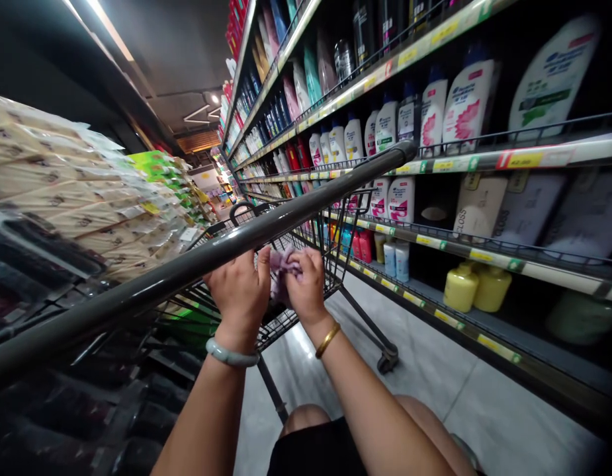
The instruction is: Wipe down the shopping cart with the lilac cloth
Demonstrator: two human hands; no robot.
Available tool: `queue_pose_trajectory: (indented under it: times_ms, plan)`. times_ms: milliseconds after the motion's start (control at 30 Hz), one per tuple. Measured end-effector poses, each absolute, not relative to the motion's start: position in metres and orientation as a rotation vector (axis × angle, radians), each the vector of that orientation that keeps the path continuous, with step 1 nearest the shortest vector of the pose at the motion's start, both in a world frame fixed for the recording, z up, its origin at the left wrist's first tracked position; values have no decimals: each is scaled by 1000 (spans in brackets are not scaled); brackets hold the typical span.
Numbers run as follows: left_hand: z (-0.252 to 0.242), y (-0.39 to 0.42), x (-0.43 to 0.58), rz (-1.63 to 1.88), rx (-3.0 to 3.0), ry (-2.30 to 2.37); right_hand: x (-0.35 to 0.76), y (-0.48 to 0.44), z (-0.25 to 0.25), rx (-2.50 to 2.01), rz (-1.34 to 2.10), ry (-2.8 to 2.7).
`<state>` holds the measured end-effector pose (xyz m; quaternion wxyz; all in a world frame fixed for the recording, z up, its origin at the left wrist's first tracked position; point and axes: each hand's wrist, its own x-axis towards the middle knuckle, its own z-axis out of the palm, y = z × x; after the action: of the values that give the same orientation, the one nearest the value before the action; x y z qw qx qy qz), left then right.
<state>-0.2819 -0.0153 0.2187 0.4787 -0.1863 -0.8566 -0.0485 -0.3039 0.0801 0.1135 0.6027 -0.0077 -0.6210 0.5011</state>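
My right hand (306, 284), with a gold bangle on the wrist, pinches a crumpled light purple cloth (282, 261) between thumb and fingers. Close beside it, my left hand (240, 291) is turned back-up, a pale bracelet at its wrist. The left thumb lies against the cloth's edge; the other fingers curl away from me, and what they hold is hidden. Both hands are just below the dark grey handle (226, 251) of a shopping cart, over its black wire basket (280, 324).
Shelves (484, 261) on the right carry several rows of bottles, among them white shampoo bottles (468, 99) and yellow pump bottles (459, 285). Stacked beige packs (82, 192) stand along the left. A cart wheel (388, 360) rests on the tiled floor (435, 370) near my knees.
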Motion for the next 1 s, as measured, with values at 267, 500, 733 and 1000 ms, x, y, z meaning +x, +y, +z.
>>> queue_pose_trajectory:
  times_ms: [267,500,733,1000]
  plan:
    - [214,-11,-272,-196,-441,-2063,-313,95,99,-62,1156,-1596]
    - [211,-13,-262,-192,-432,-2034,-288,99,140,50,1117,-1381]
    - [208,-14,-259,-204,-421,-2059,-312,115,96,-208,1143,-1498]
    - [207,-12,-258,-220,-433,-2060,-286,130,144,-14,1013,-1296]
